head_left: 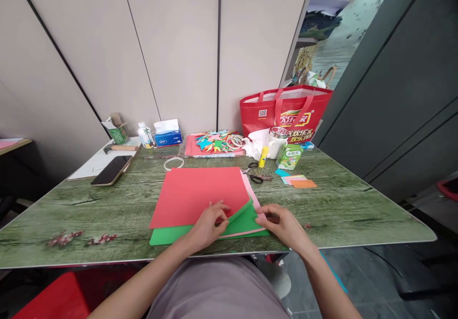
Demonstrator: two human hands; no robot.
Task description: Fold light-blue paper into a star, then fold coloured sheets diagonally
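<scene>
A stack of coloured paper lies near the table's front edge: a red sheet point(200, 192) on top, a pink sheet point(250, 192) under it, a green sheet point(170, 235) at the bottom. My left hand point(209, 223) pinches the lifted front right corner of the red sheet, fingers closed. My right hand point(282, 223) pinches the front right corner of the pink sheet beside it. A curled green corner point(243, 218) shows between my hands.
Green wood-print table point(358, 204). Scissors point(255, 175) and a glue stick point(264, 156) behind the stack. Small coloured slips point(298, 181), a green box point(289, 157), a red bag point(286, 111), paper cut-outs point(216, 142), a tape ring point(173, 163), a phone point(111, 170), a tissue box point(167, 135).
</scene>
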